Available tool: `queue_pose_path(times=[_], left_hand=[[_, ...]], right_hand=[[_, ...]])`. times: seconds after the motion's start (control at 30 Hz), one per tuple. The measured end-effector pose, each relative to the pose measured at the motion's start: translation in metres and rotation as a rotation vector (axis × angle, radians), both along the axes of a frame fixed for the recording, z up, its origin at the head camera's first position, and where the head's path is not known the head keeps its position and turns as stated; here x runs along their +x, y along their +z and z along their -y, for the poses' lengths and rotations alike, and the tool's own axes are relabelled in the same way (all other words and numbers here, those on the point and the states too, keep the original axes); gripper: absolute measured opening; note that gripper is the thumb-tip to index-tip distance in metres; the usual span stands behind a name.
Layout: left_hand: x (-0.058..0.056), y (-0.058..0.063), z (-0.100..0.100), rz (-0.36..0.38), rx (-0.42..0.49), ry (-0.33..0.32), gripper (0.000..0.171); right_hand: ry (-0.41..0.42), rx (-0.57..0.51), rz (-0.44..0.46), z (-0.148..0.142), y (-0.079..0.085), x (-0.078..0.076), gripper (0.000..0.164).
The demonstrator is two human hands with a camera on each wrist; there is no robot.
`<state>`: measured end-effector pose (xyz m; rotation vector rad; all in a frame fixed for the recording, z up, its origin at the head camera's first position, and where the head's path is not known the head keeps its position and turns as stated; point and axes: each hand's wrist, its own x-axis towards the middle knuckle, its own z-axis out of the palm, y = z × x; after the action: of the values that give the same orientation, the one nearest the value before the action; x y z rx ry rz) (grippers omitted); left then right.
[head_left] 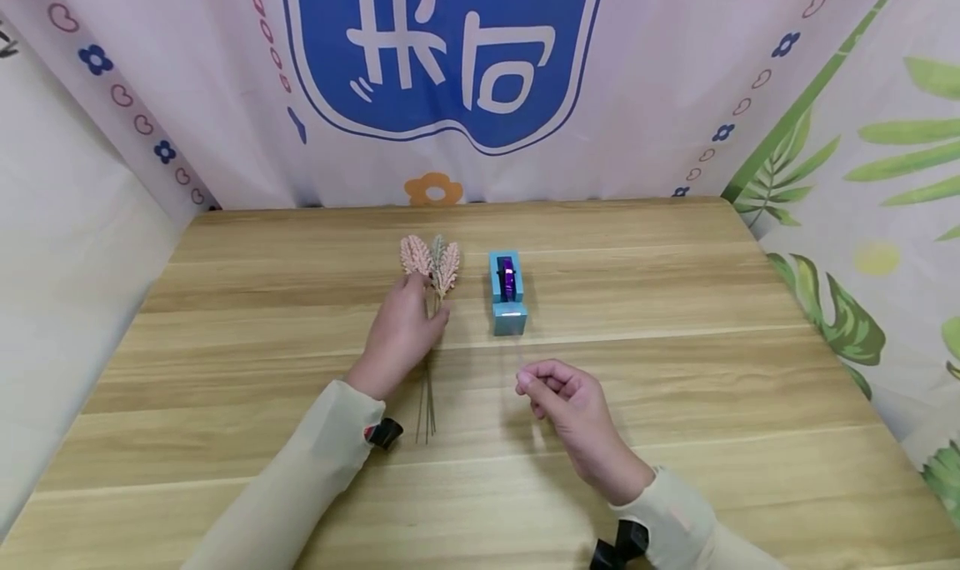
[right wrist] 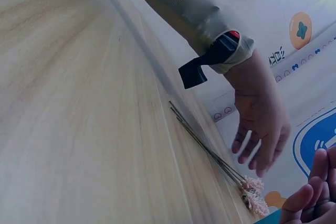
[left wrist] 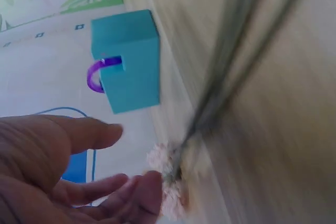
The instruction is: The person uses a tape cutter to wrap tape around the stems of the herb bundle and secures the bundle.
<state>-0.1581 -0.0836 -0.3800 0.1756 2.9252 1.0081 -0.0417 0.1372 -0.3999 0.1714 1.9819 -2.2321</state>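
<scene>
Pink and grey-green artificial flower sprigs (head_left: 429, 257) lie in a bunch on the table, their thin wire stems (head_left: 429, 395) pointing toward me. My left hand (head_left: 401, 328) hovers over the bunch just below the flower heads; in the left wrist view its thumb and fingers (left wrist: 107, 136) are apart and grip nothing. To the right of the bunch stands a light-blue tape dispenser (head_left: 510, 320) with a purple-cored roll. Between thumb and forefinger, my right hand (head_left: 573, 412) pinches the end of a clear tape strip (head_left: 519, 355) drawn out from the dispenser.
The wooden table (head_left: 675, 303) reaches back to a white printed curtain (head_left: 637, 95) with a blue emblem. Leaf-patterned cloth (head_left: 847, 320) hangs at the right side. Black camera straps (head_left: 630, 541) sit at both wrists.
</scene>
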Motion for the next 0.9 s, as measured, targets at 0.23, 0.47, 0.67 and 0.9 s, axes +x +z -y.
queue_pose_path(times=[0.23, 0.47, 0.67, 0.9], left_hand=[[0.002, -0.007, 0.008, 0.158, -0.068, -0.019, 0.020], [-0.001, -0.014, 0.010, 0.244, -0.057, 0.000, 0.028], [-0.004, -0.014, 0.009, 0.286, -0.037, 0.014, 0.039], [-0.007, -0.012, 0.008, 0.311, -0.008, 0.031, 0.044]], right_hand=[[-0.003, -0.002, -0.001, -0.002, 0.000, 0.000, 0.008], [-0.006, 0.003, -0.001, -0.002, 0.000, 0.000, 0.008], [-0.004, -0.008, 0.004, -0.001, 0.001, 0.000, 0.009], [-0.009, -0.007, 0.015, 0.000, 0.002, 0.001, 0.009]])
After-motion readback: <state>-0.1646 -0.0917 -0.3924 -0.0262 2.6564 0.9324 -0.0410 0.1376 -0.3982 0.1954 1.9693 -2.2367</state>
